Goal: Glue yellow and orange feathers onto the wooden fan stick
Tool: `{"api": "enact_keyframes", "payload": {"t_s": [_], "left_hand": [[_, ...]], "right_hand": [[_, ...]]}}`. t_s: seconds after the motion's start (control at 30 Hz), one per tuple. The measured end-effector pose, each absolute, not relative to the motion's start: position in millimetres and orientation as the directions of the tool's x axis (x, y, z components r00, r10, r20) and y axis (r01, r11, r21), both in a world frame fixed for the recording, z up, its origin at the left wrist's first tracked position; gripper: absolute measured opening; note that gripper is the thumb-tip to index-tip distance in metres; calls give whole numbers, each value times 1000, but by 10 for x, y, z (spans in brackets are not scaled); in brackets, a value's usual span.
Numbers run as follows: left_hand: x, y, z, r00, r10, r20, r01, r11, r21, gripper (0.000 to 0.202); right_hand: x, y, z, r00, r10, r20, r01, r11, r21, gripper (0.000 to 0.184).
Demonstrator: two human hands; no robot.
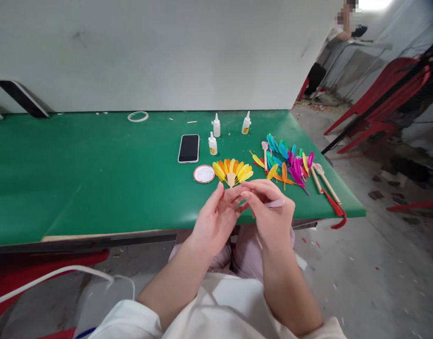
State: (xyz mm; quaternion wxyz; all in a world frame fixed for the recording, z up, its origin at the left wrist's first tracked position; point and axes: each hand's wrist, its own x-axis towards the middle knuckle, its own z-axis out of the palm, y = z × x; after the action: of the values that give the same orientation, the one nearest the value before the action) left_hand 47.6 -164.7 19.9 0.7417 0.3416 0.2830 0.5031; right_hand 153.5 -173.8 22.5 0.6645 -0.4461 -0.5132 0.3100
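Note:
My left hand (216, 219) is held palm up over the near edge of the green table (96, 174), fingers stretched. My right hand (269, 209) meets it, fingers curled around a thin pale stick (275, 204) that pokes out to the right. Just beyond my fingertips lies a small fan of yellow and orange feathers (233, 170) on a wooden handle. To its right sits a loose pile of coloured feathers (290, 162) in blue, pink, yellow and orange.
A phone (188, 148) lies face up, with three small glue bottles (216, 126) and a round white lid (204, 173) near it. Wooden sticks with red tassels (329, 193) lie at the table's right corner. Red chairs (382, 103) and another person (338, 37) are at the back right.

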Motion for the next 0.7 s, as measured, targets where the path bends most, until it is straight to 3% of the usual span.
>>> {"api": "enact_keyframes", "payload": {"t_s": [0.1, 0.2, 0.37, 0.47, 0.7], "left_hand": [[490, -1664, 187, 277, 961, -22, -507, 166, 846, 43], [487, -1681, 171, 264, 964, 27, -484, 108, 868, 44], [470, -1701, 183, 308, 951, 4, -512, 162, 843, 45], [460, -1703, 212, 342, 940, 16, -536, 181, 824, 47], [445, -1690, 256, 376, 926, -36, -532, 247, 810, 49]], "right_hand": [[1504, -1750, 270, 338, 831, 441, 84, 440, -894, 3], [1478, -1734, 261, 387, 833, 395, 33, 416, -909, 9], [1470, -1682, 231, 376, 907, 188, -287, 307, -908, 17], [1506, -1654, 249, 405, 902, 152, -414, 329, -849, 18], [1572, -1671, 238, 416, 880, 227, -364, 390, -846, 16]]}}
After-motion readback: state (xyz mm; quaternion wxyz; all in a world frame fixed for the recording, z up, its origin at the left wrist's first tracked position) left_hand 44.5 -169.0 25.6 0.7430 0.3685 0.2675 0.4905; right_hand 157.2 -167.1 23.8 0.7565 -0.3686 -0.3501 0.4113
